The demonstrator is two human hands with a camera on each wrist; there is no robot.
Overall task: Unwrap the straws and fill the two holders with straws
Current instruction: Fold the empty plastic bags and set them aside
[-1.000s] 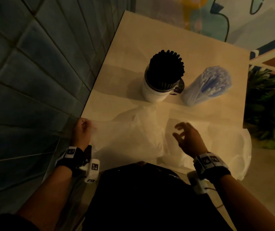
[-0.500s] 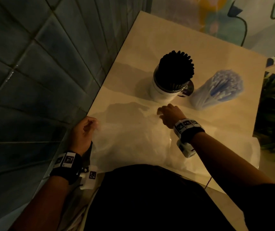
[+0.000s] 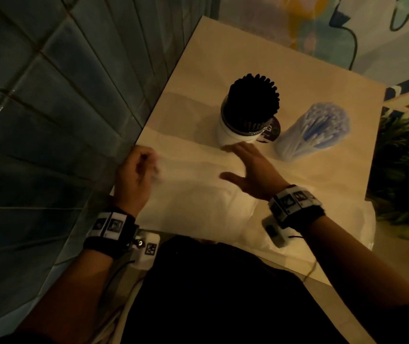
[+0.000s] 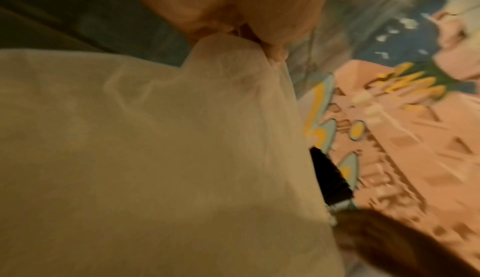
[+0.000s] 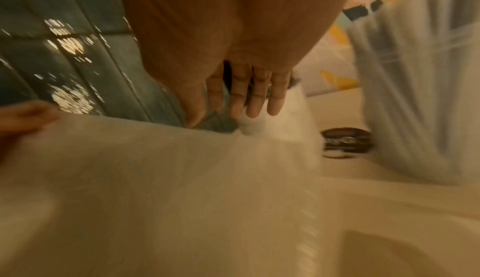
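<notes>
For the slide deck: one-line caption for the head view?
Left hand pinches a plastic wrapper on the table; open right hand reaches toward a holder of black straws.

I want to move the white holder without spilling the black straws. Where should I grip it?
Wrap the right hand around the white holder's bare lower wall, coming from the near side. The black straws fan out above its rim, so a grip from above would likely disturb them.

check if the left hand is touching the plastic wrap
Touching. In the left wrist view the left hand has its fingertips pinched on a gathered corner of the plastic wrap; the head view shows that hand curled at the wrap's left edge.
</notes>
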